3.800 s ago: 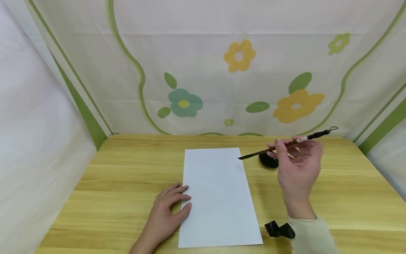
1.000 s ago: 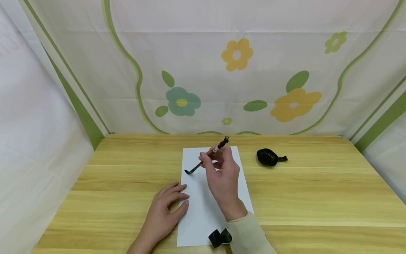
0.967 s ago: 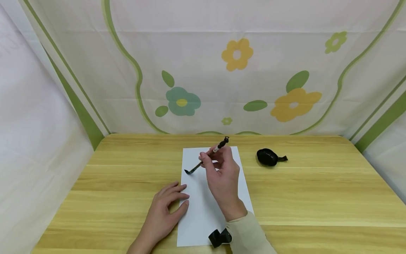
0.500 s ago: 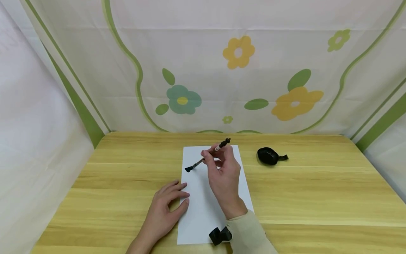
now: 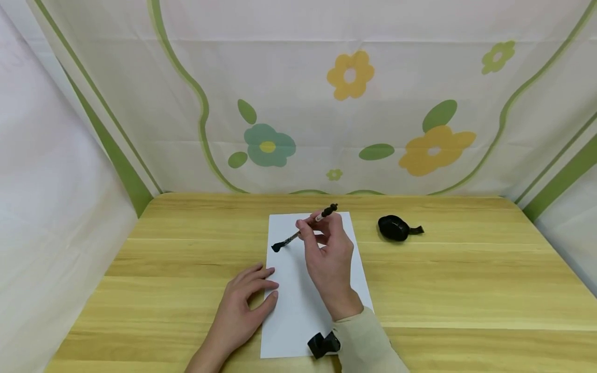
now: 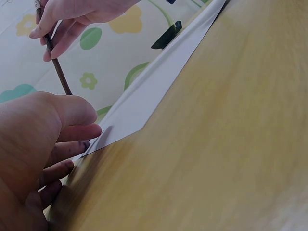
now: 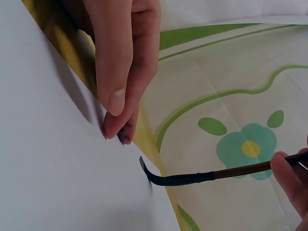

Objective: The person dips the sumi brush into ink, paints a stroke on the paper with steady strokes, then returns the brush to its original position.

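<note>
A dark-handled writing brush [image 5: 293, 238] slants down to the left in my right hand [image 5: 330, 259], pinched between thumb and fingers. Its black bristles [image 7: 180, 180] bend against the upper left of a white sheet of paper [image 5: 298, 321]. Around the bristle tip the head view shows a small dark patch; bristles and ink cannot be told apart there. My left hand [image 5: 244, 305] rests at the sheet's left edge with spread, relaxed fingers, their tips on the paper. The right hand and sleeve cover part of the sheet's right side.
A small black dish with a short handle [image 5: 393, 228] stands on the wooden table [image 5: 466, 280], right of the paper. A black piece [image 5: 323, 345] sits by the right cuff over the sheet's lower end. Behind the table hangs a flower-printed curtain [image 5: 308, 93].
From near the black dish, my right hand has brought the brush left over the paper and down onto its upper left. Lately the bristles have shifted only slightly. The left hand stays put.
</note>
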